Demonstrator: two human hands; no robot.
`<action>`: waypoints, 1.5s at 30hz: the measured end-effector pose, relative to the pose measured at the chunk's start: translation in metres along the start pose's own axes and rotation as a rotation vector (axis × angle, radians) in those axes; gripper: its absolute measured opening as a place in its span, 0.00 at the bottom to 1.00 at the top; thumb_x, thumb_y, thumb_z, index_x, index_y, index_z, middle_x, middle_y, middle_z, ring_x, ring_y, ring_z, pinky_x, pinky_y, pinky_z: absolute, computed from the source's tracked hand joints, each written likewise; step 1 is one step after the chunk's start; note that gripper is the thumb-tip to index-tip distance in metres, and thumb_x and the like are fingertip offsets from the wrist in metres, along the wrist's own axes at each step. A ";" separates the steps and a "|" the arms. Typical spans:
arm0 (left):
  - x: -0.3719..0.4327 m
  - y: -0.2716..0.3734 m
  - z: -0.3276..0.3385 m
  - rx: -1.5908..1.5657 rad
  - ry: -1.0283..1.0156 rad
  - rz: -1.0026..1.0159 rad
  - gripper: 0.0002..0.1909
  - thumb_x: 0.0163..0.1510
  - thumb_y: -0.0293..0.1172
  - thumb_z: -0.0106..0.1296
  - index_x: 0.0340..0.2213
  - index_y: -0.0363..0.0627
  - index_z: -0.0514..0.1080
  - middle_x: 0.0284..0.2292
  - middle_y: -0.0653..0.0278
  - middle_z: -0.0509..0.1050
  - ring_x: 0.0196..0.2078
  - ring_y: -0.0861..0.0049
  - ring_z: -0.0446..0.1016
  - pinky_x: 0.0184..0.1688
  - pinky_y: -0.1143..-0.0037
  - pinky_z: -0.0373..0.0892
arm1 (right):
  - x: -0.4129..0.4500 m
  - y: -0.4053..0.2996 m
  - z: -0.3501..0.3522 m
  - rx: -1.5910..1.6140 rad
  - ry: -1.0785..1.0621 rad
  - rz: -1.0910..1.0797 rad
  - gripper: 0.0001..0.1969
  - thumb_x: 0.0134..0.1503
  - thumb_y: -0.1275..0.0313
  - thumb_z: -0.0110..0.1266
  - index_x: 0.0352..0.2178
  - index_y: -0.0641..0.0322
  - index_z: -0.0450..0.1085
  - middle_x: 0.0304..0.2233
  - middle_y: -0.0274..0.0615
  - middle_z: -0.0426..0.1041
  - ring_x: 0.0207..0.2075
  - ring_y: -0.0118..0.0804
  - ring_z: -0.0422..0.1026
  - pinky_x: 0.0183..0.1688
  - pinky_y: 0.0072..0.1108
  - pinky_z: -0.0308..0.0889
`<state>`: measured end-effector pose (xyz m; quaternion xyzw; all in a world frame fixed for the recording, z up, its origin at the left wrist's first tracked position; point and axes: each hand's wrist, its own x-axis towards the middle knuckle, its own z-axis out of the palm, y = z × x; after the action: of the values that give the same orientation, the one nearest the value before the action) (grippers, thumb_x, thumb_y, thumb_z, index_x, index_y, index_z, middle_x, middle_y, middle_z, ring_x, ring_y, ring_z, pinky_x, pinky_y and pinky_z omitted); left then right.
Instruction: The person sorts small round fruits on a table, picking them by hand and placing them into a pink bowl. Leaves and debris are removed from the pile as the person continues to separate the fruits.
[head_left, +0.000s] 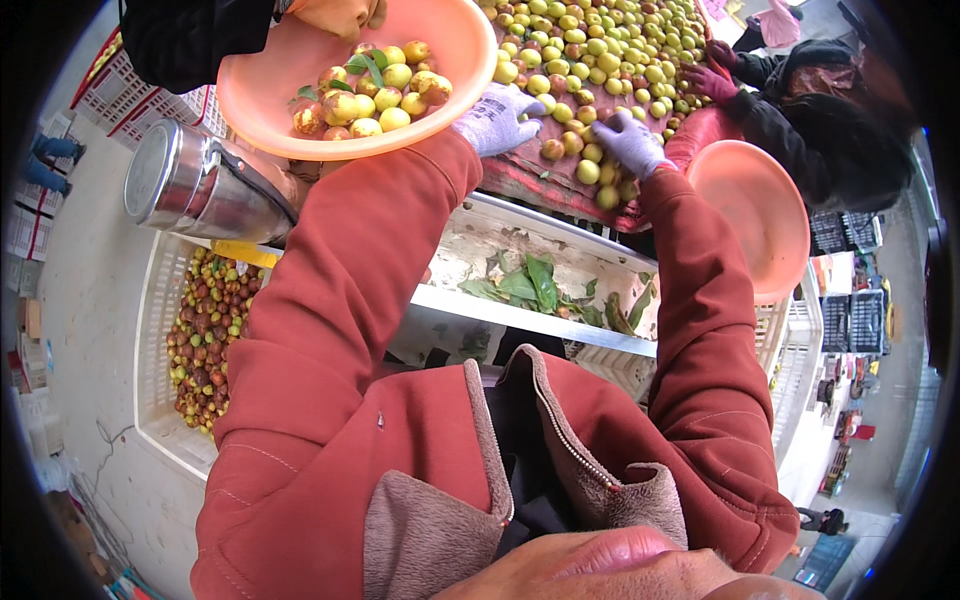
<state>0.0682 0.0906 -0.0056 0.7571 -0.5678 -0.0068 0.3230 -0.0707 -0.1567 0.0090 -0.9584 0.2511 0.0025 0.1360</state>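
My left hand (498, 120), in a pale purple knit glove, is over the red cloth (517, 171) beside the rim of a peach-coloured plastic basin (247, 124). Its thumb and fingers are apart, with nothing seen between them. Jujube-like fruits (394, 118), yellow-green and brown, lie in that basin with several leaves. My right hand (628, 142), gloved alike, reaches down among loose green and brown fruits (588, 172) on the cloth; whether its fingers grip one is unclear. More such fruits (600, 56) cover the sloping surface beyond both hands.
A white trough (465, 247) holding leaves runs below the cloth. At left are a steel canister (202, 180) and a white crate (154, 337) of fruits. Another peach basin (750, 217) is at right. A co-worker's gloved hands (709, 81) work at upper right; another person's gloved hand (337, 15) is over the left basin.
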 end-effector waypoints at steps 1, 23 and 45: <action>-0.001 -0.001 0.000 0.014 0.047 0.012 0.18 0.53 0.40 0.50 0.45 0.52 0.74 0.42 0.55 0.75 0.47 0.58 0.72 0.52 0.63 0.66 | -0.011 -0.009 0.003 0.027 -0.095 0.016 0.31 0.54 0.44 0.49 0.46 0.61 0.69 0.45 0.56 0.73 0.47 0.52 0.72 0.51 0.35 0.65; 0.004 -0.007 0.010 -0.006 0.082 0.028 0.19 0.54 0.39 0.52 0.46 0.48 0.73 0.43 0.55 0.75 0.47 0.58 0.73 0.52 0.62 0.66 | 0.009 -0.053 0.047 -0.135 0.153 -0.251 0.44 0.54 0.38 0.45 0.63 0.56 0.51 0.65 0.56 0.48 0.66 0.60 0.46 0.64 0.45 0.46; 0.004 0.000 0.007 -0.056 -0.167 -0.010 0.21 0.53 0.42 0.51 0.46 0.48 0.73 0.39 0.55 0.75 0.46 0.58 0.72 0.51 0.64 0.67 | 0.079 -0.031 0.044 0.437 0.282 -0.146 0.44 0.52 0.41 0.52 0.62 0.59 0.54 0.56 0.56 0.65 0.59 0.53 0.62 0.61 0.32 0.55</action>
<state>0.0668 0.0838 -0.0102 0.7474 -0.5887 -0.0873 0.2955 0.0167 -0.1571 -0.0313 -0.9127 0.1925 -0.1949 0.3031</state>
